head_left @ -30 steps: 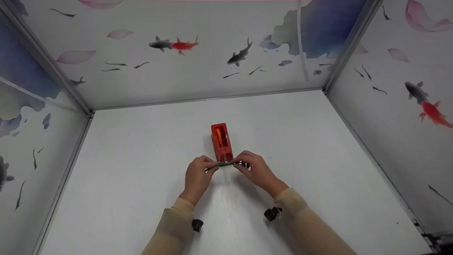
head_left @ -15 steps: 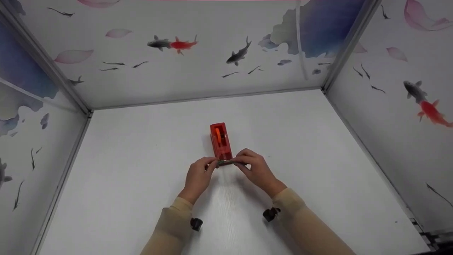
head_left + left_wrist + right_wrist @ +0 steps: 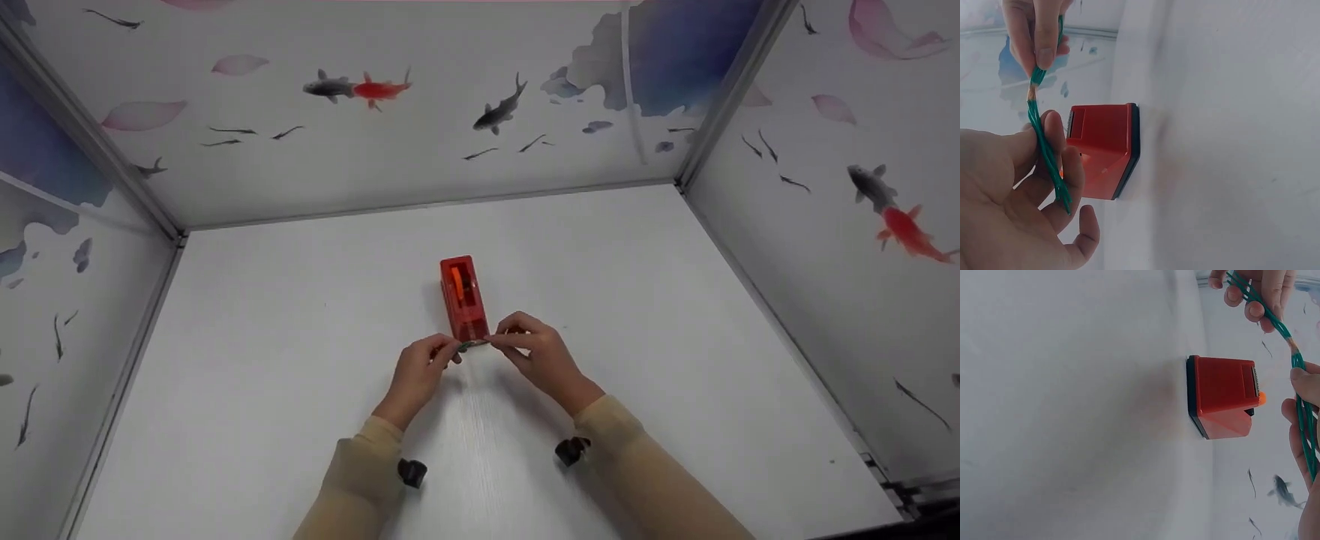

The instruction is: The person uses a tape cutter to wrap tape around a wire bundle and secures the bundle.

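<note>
A bundle of thin green wires (image 3: 1044, 140) with a short copper-coloured band (image 3: 1031, 93) near its middle is held up between both hands. My left hand (image 3: 420, 371) pinches one part between thumb and fingers; loose ends lie across its curled fingers in the left wrist view. On the other side of the band, my right hand (image 3: 544, 360) pinches the bundle with thumb and fingertips, and more wire runs along its palm in the right wrist view. Just beyond the bundle stands a red tape dispenser (image 3: 466, 304) with an orange wheel (image 3: 458, 285) and a serrated cutter (image 3: 1256, 381).
The white tabletop (image 3: 300, 315) surrounds the dispenser and hands. White panels (image 3: 420, 165) printed with fish and petals enclose the back and both sides, joined by grey metal corner posts (image 3: 724, 97). A small black camera sits at each wrist.
The whole head view has shifted slightly left and up. Both hands keep hold of the wires; their fingers have shifted a little, and less wire shows beyond the right fingers. The dispenser stays in place.
</note>
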Action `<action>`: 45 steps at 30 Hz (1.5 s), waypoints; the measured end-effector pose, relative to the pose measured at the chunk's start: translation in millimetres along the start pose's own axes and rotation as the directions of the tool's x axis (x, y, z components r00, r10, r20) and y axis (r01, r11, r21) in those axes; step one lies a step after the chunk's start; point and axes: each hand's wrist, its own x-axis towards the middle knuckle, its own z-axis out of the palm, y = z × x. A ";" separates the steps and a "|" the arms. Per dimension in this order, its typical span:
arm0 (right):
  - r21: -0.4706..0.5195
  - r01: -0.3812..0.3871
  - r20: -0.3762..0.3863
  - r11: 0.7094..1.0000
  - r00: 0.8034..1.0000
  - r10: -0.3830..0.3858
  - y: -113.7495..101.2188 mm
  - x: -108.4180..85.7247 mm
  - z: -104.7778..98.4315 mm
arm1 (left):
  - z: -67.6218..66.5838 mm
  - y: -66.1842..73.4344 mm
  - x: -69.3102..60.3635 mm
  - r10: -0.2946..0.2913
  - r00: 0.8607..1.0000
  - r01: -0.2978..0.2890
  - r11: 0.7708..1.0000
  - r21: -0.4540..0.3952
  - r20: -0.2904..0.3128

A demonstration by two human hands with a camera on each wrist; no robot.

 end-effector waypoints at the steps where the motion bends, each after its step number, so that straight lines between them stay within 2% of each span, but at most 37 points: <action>1: 0.000 -0.006 0.002 1.000 1.000 0.006 0.8 0.4 -0.1 | -0.7 0.5 0.8 0.001 1.000 -0.001 1.000 0.003 -0.002; 7: -0.001 -0.034 0.011 0.999 0.999 0.034 2.2 3.4 -0.1 | -3.7 4.1 1.6 -0.010 1.000 0.011 0.999 0.046 -0.022; 10: 0.006 -0.031 0.013 0.999 0.999 0.031 1.4 3.2 0.1 | -3.6 5.0 -1.1 0.015 0.999 -0.011 0.996 0.092 -0.038; 13: 0.013 -0.024 0.007 1.000 1.000 0.024 0.8 2.3 -0.2 | -3.2 5.4 -3.4 0.088 0.994 -0.076 0.982 0.174 -0.064; 15: 0.020 -0.030 -0.001 0.999 1.000 0.030 1.4 2.6 -0.6 | -3.3 6.6 -3.6 0.161 0.983 -0.136 0.961 0.241 -0.084; 19: 0.068 -0.057 0.004 0.996 0.998 0.057 4.3 2.4 -0.2 | -3.3 9.0 -4.7 0.295 0.948 -0.232 0.896 0.378 -0.118; 22: 0.145 -0.105 0.050 0.984 0.994 0.099 7.5 3.5 0.6 | -4.1 10.1 -5.6 0.366 0.921 -0.273 0.850 0.451 -0.132; 25: 0.191 -0.175 0.124 0.966 0.980 0.153 9.3 3.4 0.8 | -4.4 8.8 -6.7 0.443 0.885 -0.318 0.799 0.510 -0.141; 29: 0.151 -0.239 0.209 0.959 0.956 0.205 9.4 3.3 0.2 | -4.5 5.1 -6.6 0.547 0.825 -0.370 0.712 0.597 -0.141; 31: 0.119 -0.257 0.239 0.959 0.945 0.224 9.1 4.4 -0.4 | -5.0 4.7 -6.2 0.578 0.804 -0.377 0.678 0.631 -0.141; 32: 0.107 -0.263 0.249 0.959 0.941 0.230 9.4 5.1 -0.5 | -5.3 5.0 -5.8 0.585 0.798 -0.376 0.667 0.643 -0.140; 34: 0.101 -0.269 0.262 0.958 0.936 0.235 9.8 6.5 -0.5 | -5.8 5.7 -5.4 0.590 0.795 -0.372 0.659 0.653 -0.142; 41: 0.092 -0.280 0.262 0.956 0.933 0.248 7.9 9.0 -0.1 | -5.3 5.7 -6.5 0.574 0.803 -0.358 0.682 0.638 -0.163; 45: 0.071 -0.267 0.245 0.961 0.939 0.243 4.8 9.3 -0.9 | -4.5 4.8 -7.2 0.567 0.807 -0.343 0.680 0.648 -0.168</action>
